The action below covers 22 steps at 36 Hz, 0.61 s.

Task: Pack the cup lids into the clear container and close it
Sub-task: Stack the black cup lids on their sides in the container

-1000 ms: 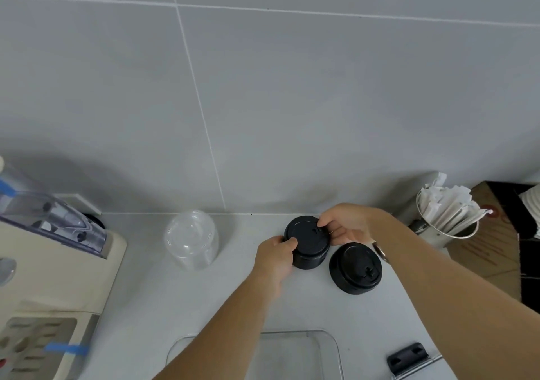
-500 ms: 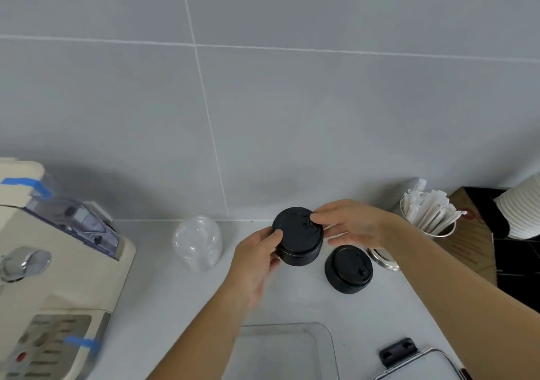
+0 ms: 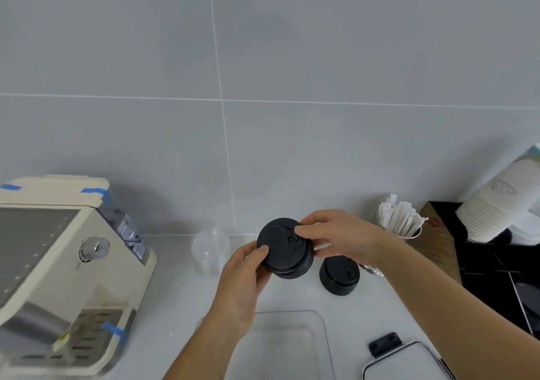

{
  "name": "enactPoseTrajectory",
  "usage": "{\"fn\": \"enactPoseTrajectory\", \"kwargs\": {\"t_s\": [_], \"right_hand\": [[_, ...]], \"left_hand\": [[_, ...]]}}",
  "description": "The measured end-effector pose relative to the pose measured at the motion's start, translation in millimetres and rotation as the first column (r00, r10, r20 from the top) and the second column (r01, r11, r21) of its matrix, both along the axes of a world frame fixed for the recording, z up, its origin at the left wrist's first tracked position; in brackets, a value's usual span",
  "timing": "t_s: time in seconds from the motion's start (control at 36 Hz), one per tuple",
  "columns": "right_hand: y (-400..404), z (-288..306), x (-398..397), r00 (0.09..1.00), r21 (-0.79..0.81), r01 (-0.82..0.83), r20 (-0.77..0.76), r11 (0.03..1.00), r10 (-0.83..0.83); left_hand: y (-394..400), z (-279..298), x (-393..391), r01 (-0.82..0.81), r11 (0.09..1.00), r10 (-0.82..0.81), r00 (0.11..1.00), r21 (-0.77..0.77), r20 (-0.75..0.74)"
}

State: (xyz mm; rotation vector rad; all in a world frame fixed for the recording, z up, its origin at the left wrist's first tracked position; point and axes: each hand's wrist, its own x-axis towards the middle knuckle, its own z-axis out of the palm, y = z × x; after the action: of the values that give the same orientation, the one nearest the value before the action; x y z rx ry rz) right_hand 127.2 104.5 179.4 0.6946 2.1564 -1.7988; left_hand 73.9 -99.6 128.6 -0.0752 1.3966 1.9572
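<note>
A stack of black cup lids (image 3: 285, 258) is held above the white counter between both hands. My left hand (image 3: 244, 277) grips its left side and my right hand (image 3: 339, 237) holds its top right edge. A second, shorter stack of black lids (image 3: 339, 276) stands on the counter just to the right. The clear container (image 3: 320, 321) lies open near the front edge, below the held stack, partly hidden by my left forearm. Its lid with a black latch (image 3: 384, 344) lies at the lower right.
A cream coffee machine (image 3: 58, 262) fills the left side. A stack of clear domed lids (image 3: 210, 248) stands by the wall. A cup of paper-wrapped sticks (image 3: 400, 221) and a stack of white paper cups (image 3: 496, 207) are at the right, beside a black tray (image 3: 496, 262).
Both hands have lifted the black lid stack off the counter and brought it nearer to me. The camera has tilted, so more of the coffee machine and the paper cups shows.
</note>
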Motion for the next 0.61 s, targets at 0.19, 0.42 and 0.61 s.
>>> {"fn": "enactPoseTrajectory", "kwargs": {"t_s": [0.19, 0.42, 0.61], "right_hand": [[-25.7, 20.4, 21.4, 1.000, 0.089, 0.023, -0.022, 0.996, -0.022], [-53.2, 8.1, 46.1, 0.999, 0.126, 0.044, 0.024, 0.991, -0.047], [-71.8, -18.6, 62.2, 0.995, 0.117, 0.053, 0.072, 0.992, -0.062]], "left_hand": [[-21.9, 7.4, 25.0, 0.007, 1.000, -0.007, 1.000, -0.008, 0.010], [-46.7, -7.2, 51.7, 0.025, 0.999, -0.022, 0.997, -0.042, 0.074], [-60.8, -30.4, 67.6, 0.013, 0.999, -0.007, 0.987, -0.033, 0.162]]}}
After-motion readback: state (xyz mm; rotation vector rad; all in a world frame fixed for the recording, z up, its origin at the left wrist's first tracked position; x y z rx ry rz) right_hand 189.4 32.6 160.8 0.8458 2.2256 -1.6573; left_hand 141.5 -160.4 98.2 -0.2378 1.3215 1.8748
